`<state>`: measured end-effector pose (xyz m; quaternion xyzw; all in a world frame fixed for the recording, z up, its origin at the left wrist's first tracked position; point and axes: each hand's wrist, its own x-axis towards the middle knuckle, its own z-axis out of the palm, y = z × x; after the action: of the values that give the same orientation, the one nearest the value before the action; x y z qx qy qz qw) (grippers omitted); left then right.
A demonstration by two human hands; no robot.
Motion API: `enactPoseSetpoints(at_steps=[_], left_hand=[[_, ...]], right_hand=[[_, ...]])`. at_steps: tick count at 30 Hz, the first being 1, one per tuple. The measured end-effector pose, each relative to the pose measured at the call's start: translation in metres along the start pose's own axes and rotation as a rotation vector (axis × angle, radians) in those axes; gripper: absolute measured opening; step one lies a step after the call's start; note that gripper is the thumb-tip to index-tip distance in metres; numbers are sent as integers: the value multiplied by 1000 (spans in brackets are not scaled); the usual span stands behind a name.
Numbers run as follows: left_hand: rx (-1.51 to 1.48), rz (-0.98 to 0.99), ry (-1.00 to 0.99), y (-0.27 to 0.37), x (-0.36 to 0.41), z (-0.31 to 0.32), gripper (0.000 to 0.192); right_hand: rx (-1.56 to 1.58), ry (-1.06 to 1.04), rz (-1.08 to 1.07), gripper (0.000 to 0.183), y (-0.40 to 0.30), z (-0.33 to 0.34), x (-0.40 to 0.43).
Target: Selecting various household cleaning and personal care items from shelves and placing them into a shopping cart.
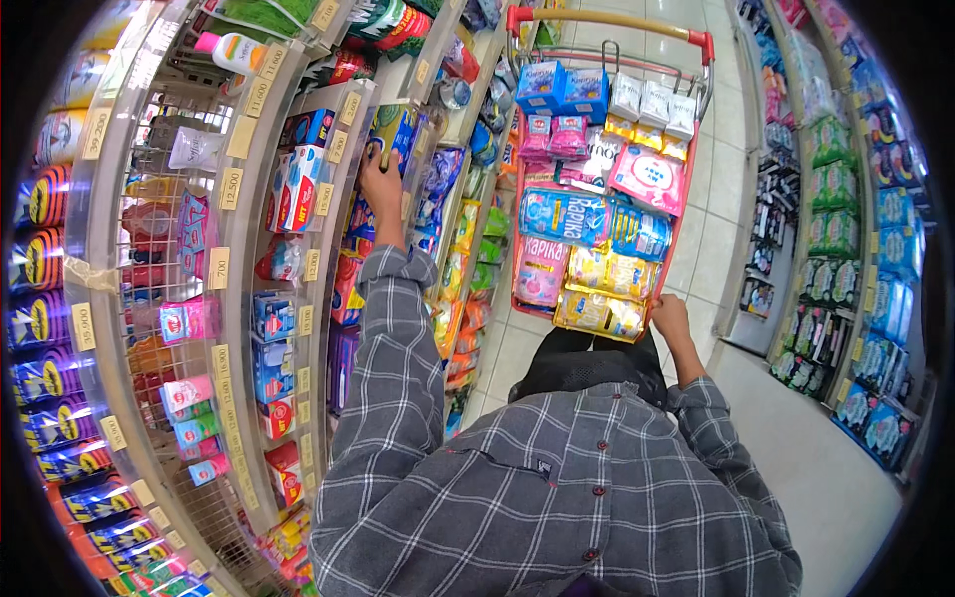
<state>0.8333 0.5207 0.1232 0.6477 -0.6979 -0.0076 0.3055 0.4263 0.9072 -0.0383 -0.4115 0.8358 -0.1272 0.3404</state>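
My left hand [382,186] reaches into the shelf on the left. Its curled fingers touch the near end of a blue and yellow package [393,128]; whether they grip it I cannot tell. Low at my right side, my right hand [671,319] is closed on the near right edge of a red-framed shopping cart [680,195], with some fingers hidden. The cart holds yellow Rapika packs [603,313], a blue Rapika pack [565,216], a pink Rapika pack [540,277], a pink My Baby pack [647,179] and blue boxes [585,91].
Tiered shelves with price tags [232,188] rise close on my left, stocked with HIT boxes [298,186] and blue cans [45,321]. More shelves of green packs [830,186] line the right. Pale floor tiles [720,172] run beside the cart, whose handle [612,22] is at the far end.
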Motion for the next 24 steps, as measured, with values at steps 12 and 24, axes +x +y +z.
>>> enactPoseSetpoints(at_steps=[12, 24], left_hand=[[-270, 168, 356, -1, -55, -17, 24], [-329, 387, 136, 78, -152, -44, 30]], right_hand=[[515, 217, -225, 27, -80, -73, -28], [1288, -609, -324, 59, -320, -53, 33]])
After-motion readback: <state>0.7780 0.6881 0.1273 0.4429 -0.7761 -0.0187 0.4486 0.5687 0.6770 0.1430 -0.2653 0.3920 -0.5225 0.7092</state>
